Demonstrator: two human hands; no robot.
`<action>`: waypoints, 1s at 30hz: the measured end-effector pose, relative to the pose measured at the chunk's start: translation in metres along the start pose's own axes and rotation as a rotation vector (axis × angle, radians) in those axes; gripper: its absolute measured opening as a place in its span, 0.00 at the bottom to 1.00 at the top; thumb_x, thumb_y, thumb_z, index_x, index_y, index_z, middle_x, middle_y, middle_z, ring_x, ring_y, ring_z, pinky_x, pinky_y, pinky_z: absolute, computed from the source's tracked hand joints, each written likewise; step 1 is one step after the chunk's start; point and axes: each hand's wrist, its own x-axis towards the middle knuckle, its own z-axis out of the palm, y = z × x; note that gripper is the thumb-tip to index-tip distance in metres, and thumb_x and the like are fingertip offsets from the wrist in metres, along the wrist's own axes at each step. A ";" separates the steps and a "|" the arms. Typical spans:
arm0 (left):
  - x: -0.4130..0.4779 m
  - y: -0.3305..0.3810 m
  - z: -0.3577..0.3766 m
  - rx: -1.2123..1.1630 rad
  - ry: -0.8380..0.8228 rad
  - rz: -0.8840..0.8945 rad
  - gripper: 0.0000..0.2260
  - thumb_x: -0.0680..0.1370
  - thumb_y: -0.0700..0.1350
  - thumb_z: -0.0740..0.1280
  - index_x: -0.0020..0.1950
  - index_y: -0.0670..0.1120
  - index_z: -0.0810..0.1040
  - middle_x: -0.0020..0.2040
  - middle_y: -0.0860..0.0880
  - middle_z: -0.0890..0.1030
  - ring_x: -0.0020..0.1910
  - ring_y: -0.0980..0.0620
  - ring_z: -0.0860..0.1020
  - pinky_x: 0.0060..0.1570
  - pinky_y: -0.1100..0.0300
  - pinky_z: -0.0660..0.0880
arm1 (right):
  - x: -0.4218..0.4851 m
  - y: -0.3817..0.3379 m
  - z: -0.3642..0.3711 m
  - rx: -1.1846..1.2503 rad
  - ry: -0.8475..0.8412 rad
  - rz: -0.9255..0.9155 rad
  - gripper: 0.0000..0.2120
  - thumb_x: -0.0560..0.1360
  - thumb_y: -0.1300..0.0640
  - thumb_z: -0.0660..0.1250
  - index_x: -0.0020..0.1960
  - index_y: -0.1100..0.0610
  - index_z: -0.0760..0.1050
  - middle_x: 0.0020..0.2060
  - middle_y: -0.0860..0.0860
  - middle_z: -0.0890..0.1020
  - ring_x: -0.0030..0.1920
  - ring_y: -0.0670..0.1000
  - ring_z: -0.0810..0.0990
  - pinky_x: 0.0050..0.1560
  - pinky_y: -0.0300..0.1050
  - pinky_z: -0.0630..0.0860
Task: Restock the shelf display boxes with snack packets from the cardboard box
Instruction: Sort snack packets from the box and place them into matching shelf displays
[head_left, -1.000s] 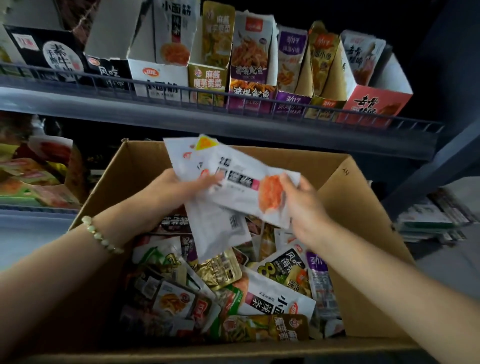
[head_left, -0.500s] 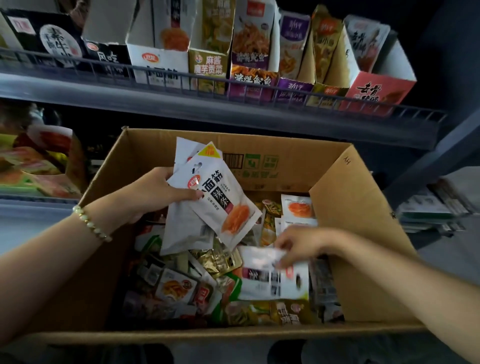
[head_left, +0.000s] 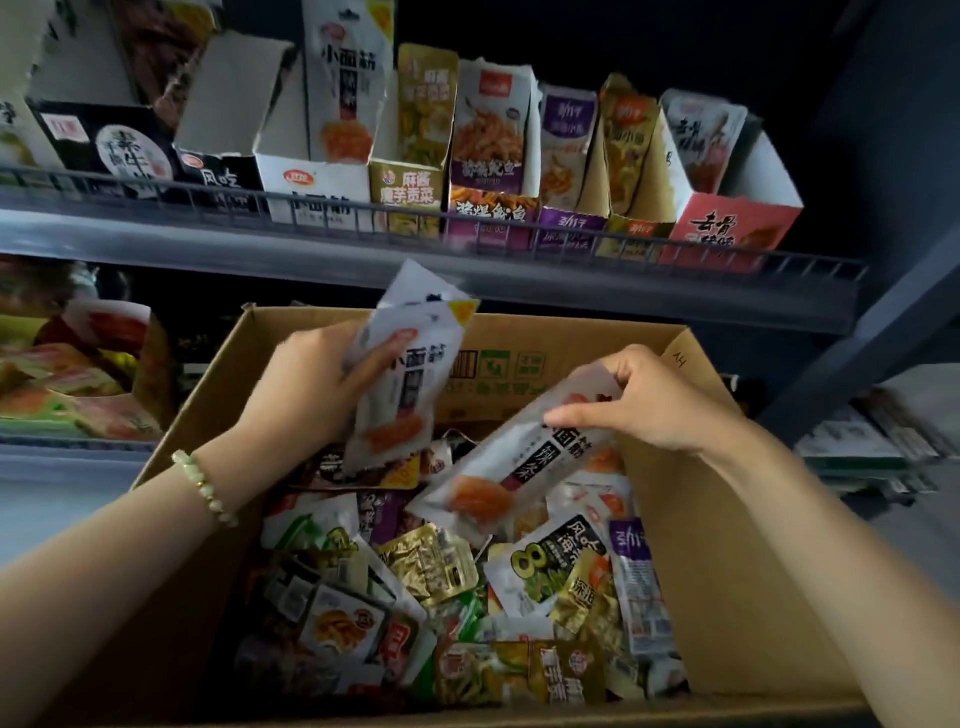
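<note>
The restock looks far from finished. The cardboard box (head_left: 727, 519) is heaped with mixed snack packets (head_left: 431, 561), and the display boxes (head_left: 488, 208) along the front edge of the shelf (head_left: 156, 239) appear to have room left. The step in hand seems to be gathering one flavour.

The left hand (head_left: 306, 384), fingers curled, grips a small sheaf of white packets (head_left: 410, 384) upright above the box's far left corner. The right hand (head_left: 654, 400) pinches the top end of one more matching packet (head_left: 509, 467), tilted, with its lower end down by the heap. Their likely home is the white display box (head_left: 311, 187) near the shelf's middle.
</note>
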 end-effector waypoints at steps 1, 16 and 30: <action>0.001 0.007 0.005 -0.097 -0.062 -0.044 0.17 0.76 0.58 0.63 0.40 0.45 0.78 0.34 0.54 0.82 0.32 0.63 0.80 0.30 0.71 0.73 | 0.002 0.000 0.004 0.021 0.034 -0.012 0.22 0.61 0.45 0.75 0.42 0.64 0.82 0.40 0.62 0.84 0.43 0.65 0.82 0.43 0.56 0.77; -0.014 0.040 0.038 -0.741 -0.542 -0.342 0.14 0.71 0.39 0.74 0.54 0.45 0.77 0.47 0.51 0.86 0.45 0.52 0.85 0.41 0.61 0.81 | 0.027 -0.006 0.037 -0.194 0.502 -0.170 0.21 0.69 0.48 0.75 0.59 0.45 0.73 0.56 0.38 0.76 0.61 0.43 0.71 0.63 0.40 0.68; 0.007 0.027 0.019 -0.959 -0.028 -0.583 0.18 0.71 0.48 0.72 0.58 0.52 0.72 0.50 0.52 0.83 0.43 0.45 0.84 0.41 0.49 0.81 | 0.029 -0.001 0.060 0.895 0.140 0.306 0.17 0.65 0.55 0.72 0.53 0.55 0.80 0.49 0.56 0.85 0.46 0.54 0.84 0.47 0.51 0.81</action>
